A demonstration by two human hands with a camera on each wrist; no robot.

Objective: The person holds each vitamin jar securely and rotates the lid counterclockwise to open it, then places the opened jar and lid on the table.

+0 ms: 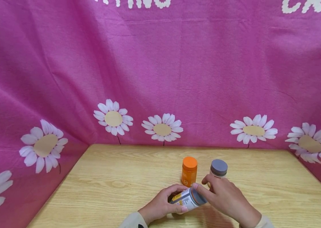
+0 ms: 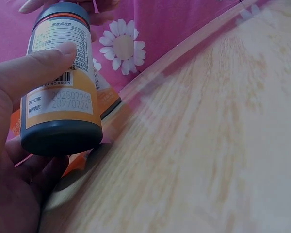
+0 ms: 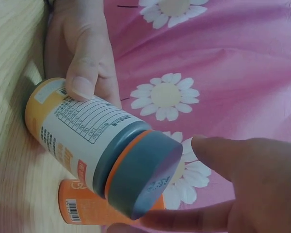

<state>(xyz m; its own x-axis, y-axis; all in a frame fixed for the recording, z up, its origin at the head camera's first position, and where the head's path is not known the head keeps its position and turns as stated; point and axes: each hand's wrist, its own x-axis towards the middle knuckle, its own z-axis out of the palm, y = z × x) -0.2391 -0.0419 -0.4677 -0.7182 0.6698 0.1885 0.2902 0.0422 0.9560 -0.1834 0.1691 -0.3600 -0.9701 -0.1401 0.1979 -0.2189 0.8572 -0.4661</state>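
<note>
My left hand (image 1: 158, 204) grips a supplement bottle (image 1: 185, 200), its thumb across the printed label. The bottle is tilted, with its dark grey cap (image 3: 140, 177) towards my right hand. An orange ring shows just under that cap. In the left wrist view the bottle's dark base (image 2: 63, 138) faces the camera. My right hand (image 1: 228, 198) is at the cap, thumb and fingers spread to either side of it. In the right wrist view its thumb (image 3: 216, 155) stands slightly apart from the cap; whether a finger touches the lower edge, I cannot tell.
An orange bottle (image 1: 189, 172) stands upright just behind the held bottle. To its right is another bottle with a grey cap (image 1: 219, 167), partly hidden by my right hand. The wooden table (image 1: 114, 183) meets a pink daisy-print cloth (image 1: 177, 69) at its back and sides.
</note>
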